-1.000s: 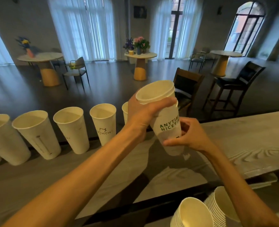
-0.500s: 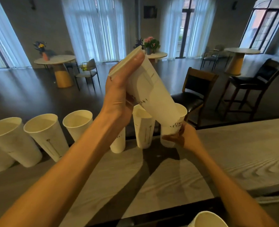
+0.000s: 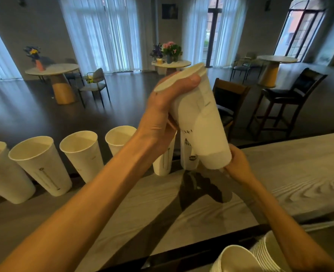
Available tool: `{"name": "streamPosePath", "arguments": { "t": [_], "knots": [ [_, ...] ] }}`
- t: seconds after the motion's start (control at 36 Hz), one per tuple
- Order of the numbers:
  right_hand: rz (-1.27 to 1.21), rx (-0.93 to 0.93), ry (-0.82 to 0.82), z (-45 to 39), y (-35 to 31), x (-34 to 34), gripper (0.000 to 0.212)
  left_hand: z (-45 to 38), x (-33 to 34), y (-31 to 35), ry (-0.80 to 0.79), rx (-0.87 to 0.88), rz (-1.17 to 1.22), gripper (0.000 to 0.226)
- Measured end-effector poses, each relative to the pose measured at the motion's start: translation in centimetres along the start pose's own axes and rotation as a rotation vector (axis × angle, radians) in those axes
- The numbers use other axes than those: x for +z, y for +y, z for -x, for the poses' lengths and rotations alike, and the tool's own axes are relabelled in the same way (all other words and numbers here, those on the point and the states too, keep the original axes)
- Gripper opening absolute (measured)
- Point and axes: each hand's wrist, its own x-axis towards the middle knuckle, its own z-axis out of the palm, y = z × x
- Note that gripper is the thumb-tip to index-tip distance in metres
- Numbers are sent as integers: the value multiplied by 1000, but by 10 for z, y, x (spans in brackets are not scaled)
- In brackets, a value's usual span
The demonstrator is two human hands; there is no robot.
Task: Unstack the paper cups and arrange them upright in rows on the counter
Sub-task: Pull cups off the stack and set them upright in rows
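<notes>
My left hand [image 3: 160,122] grips a tilted stack of white paper cups [image 3: 199,118] near its rim, raised above the grey counter [image 3: 280,179]. At the lower end of the stack, my right hand [image 3: 238,165] holds the bottom cup [image 3: 215,160] at its base. Several single cups stand upright in a row along the counter's far edge, from the left cup [image 3: 40,165] to the newest cup [image 3: 189,160], which is partly hidden behind the stack.
Two more cup stacks [image 3: 238,260] lie below the counter's near edge at the bottom right. Beyond the counter stand a wooden chair [image 3: 229,99] and a black bar stool [image 3: 284,101], with round tables farther back.
My right hand let go of the cup it set in the row and moved to the base of the stack. My left hand swung the stack down and to the right.
</notes>
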Motion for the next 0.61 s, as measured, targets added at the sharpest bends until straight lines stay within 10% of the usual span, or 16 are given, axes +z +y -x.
{"name": "streamPosePath", "arguments": {
  "t": [0.06, 0.14, 0.25, 0.36, 0.61],
  "knots": [
    [-163, 33, 16, 12, -14, -13, 7, -2, 14, -14, -75, -56, 26, 61],
    [-283, 320, -87, 38, -34, -33, 37, 0, 41, -46, -125, -143, -12, 73],
    [-854, 101, -334, 57, -45, -63, 64, -1, 69, -75, -103, -240, -86, 83],
    [-658, 13, -435, 65, -30, -80, 93, -6, 83, -86, -62, -267, -134, 80],
    [-15, -105, -3, 67, -16, -87, 51, -15, 88, -86, 99, -92, -233, 82]
  ]
}}
